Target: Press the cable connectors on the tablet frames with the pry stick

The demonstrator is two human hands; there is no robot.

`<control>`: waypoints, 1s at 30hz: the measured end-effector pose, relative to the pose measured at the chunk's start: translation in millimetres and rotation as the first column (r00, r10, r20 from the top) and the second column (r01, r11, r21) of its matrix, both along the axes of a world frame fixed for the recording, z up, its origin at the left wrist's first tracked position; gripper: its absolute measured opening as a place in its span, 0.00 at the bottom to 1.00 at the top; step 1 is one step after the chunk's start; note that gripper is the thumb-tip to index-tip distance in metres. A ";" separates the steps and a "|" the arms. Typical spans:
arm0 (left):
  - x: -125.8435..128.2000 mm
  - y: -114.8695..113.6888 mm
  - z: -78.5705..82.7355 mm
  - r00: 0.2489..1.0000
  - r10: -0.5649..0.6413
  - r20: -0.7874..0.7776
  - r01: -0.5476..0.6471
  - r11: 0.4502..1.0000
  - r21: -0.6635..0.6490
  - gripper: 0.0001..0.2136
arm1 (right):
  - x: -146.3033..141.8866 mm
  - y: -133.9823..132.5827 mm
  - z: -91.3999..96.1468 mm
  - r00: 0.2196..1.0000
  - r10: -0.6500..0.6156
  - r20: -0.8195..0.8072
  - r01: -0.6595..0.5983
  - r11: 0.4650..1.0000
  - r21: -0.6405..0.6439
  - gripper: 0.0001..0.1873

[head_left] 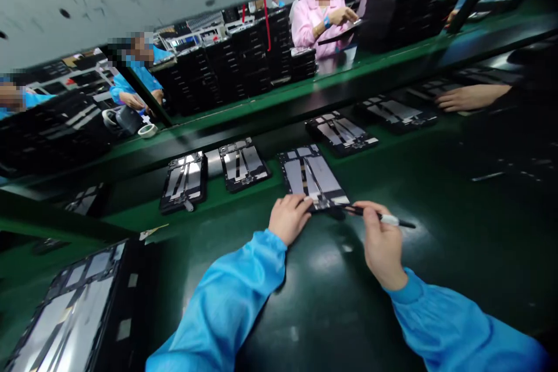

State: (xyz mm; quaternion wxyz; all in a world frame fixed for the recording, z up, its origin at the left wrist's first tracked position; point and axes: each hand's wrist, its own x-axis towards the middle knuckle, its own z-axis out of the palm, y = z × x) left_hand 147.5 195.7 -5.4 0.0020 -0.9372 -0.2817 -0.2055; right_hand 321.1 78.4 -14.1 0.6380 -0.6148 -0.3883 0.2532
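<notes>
An opened tablet lies on the green bench with its silver batteries and dark ribbon cables showing. At its near left corner, my left hand grips the edge, fingers curled over it. My right hand is closed around a slim black pen-like tool with a white section. The tool's front end points at the tablet's near right corner; whether it touches cannot be made out. Both of my forearms wear blue sleeves.
More opened tablets lie in a row along the bench. A stack of them rises at near left. Another person's hand reaches in from the right. Dark tray stacks, a tape roll and co-workers are beyond the rail.
</notes>
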 end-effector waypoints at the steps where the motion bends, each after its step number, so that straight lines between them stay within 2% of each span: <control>1: 10.8 22.0 2.3 0.999 0.043 0.012 -0.043 0.999 0.000 0.21 | -4.2 3.0 -1.8 1.000 0.006 0.011 -0.006 1.000 -0.007 0.16; 3: 23.1 63.2 7.3 0.988 0.147 0.041 -0.146 0.989 -0.015 0.27 | -14.0 6.6 -7.4 0.998 0.058 0.006 -0.058 0.998 -0.026 0.17; 5: 20.2 97.5 12.2 0.962 0.264 0.067 -0.261 0.964 -0.049 0.21 | -21.0 9.6 -14.3 0.988 0.157 -0.005 -0.157 0.986 -0.053 0.20; 7: 1.3 122.7 17.0 0.913 0.397 0.097 -0.388 0.916 -0.098 0.14 | -23.5 13.7 -20.7 0.981 0.194 -0.025 -0.195 0.979 -0.060 0.23; 9: -30.5 139.7 22.4 0.819 0.558 0.132 -0.537 0.827 -0.166 0.14 | -23.3 18.0 -25.3 0.976 0.213 -0.048 -0.216 0.974 -0.063 0.24; 12: -84.5 156.3 29.6 0.590 0.793 0.152 -0.729 0.604 -0.323 0.17 | -23.0 21.9 -28.6 0.973 0.224 -0.062 -0.228 0.972 -0.059 0.24; 15: -118.6 167.7 28.9 0.449 0.886 0.114 -0.736 0.439 -0.515 0.17 | -24.0 23.1 -28.7 0.971 0.228 -0.070 -0.233 0.971 -0.057 0.23; 17: -124.1 172.4 24.9 0.391 0.913 0.117 -0.685 0.374 -0.626 0.17 | -24.2 23.9 -28.0 0.972 0.217 -0.089 -0.222 0.974 -0.054 0.23; 19: -121.4 173.2 23.1 0.330 0.931 0.154 -0.615 0.336 -0.714 0.17 | -23.4 24.9 -27.0 0.975 0.194 -0.104 -0.199 0.979 -0.045 0.25; 22: -120.9 160.8 29.6 0.232 0.944 0.233 -0.494 0.321 -0.808 0.17 | -21.3 25.2 -25.3 0.979 0.170 -0.114 -0.175 0.984 -0.039 0.29; 24: -130.5 137.7 37.0 0.184 0.945 0.271 -0.407 0.325 -0.854 0.16 | -21.0 23.6 -23.9 0.977 0.169 -0.129 -0.175 0.984 -0.043 0.32; 27: -152.5 77.3 41.9 0.162 0.942 0.293 -0.276 0.328 -0.903 0.16 | -23.9 18.6 -21.6 0.954 0.220 -0.204 -0.240 0.968 -0.078 0.35; 30: -160.7 0.5 33.0 0.188 0.939 0.287 -0.151 0.316 -0.937 0.25 | -28.8 13.4 -19.4 0.920 0.299 -0.253 -0.335 0.936 -0.110 0.36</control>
